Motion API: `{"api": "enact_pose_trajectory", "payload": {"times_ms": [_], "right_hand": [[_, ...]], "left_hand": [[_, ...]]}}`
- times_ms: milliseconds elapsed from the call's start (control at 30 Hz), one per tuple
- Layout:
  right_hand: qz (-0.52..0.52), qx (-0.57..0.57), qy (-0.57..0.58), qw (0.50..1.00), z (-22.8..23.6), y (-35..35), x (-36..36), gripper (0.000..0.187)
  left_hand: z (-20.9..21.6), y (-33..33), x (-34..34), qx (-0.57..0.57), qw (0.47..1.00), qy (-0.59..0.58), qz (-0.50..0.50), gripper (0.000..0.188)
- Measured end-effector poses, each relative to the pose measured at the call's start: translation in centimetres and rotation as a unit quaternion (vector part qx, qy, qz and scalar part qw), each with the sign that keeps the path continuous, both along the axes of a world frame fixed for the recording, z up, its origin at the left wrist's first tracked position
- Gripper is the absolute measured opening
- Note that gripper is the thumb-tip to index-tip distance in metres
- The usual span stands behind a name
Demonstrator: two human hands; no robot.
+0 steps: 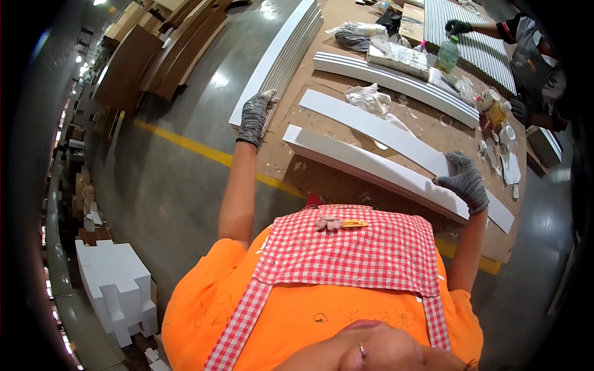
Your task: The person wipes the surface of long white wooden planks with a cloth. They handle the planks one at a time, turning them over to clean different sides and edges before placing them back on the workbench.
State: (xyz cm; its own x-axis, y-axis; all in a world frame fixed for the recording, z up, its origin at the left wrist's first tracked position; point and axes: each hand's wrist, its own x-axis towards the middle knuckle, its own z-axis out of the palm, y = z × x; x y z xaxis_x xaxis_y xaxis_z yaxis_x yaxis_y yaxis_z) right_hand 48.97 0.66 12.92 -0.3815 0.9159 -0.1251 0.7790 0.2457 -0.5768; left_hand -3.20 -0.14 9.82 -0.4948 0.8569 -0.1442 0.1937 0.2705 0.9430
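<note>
My left hand, in a grey knit glove, is at the near end of a tall stack of long white boards. Its fingers bend over the stack's right-hand edge. On the right, my right hand, gloved the same way, grips a single long white board near its right end, with thumb and fingers across its width. Closer to my body lies another stack of white boards, parallel to the single one; my right wrist passes over its right end.
Beyond lie grooved white strips, a crumpled white cloth, a green-capped bottle and several small containers on the brown worktable. A co-worker's gloved hand touches ribbed white panels. Brown curved panels stand left across the floor.
</note>
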Motion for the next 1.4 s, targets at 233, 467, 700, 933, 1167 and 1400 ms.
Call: {"api": "enact_pose_trajectory", "payload": {"times_ms": [233,467,700,933,1167,1400], "right_hand": [[0.052,-0.031,0.007,0.998,-1.7,-0.7,-0.9,0.075],[0.076,-0.098,0.085,0.989,-7.0,-0.7,-2.1,0.077],[0.040,-0.161,0.043,0.985,-8.2,-1.4,-0.5,0.080],[0.059,-0.111,-0.056,0.990,-4.0,-2.3,-3.0,0.075],[0.018,-0.232,-0.007,0.972,-3.2,-1.4,-2.8,0.083],[-0.160,-0.102,0.201,0.961,-4.4,7.7,10.7,0.033]], "left_hand": [[-8.6,-2.8,-2.3,-0.033,0.999,-0.024,0.012,0.031],[-13.6,-4.4,-0.6,0.095,0.964,-0.236,0.079,0.037],[-11.5,-4.4,1.7,0.237,0.970,0.000,-0.057,0.034],[-11.1,-4.7,4.1,0.202,0.977,0.034,-0.065,0.027],[-11.9,-4.4,5.1,0.207,0.978,-0.035,-0.015,0.027],[-13.5,-4.9,5.0,0.221,0.975,-0.003,0.028,0.032]]}}
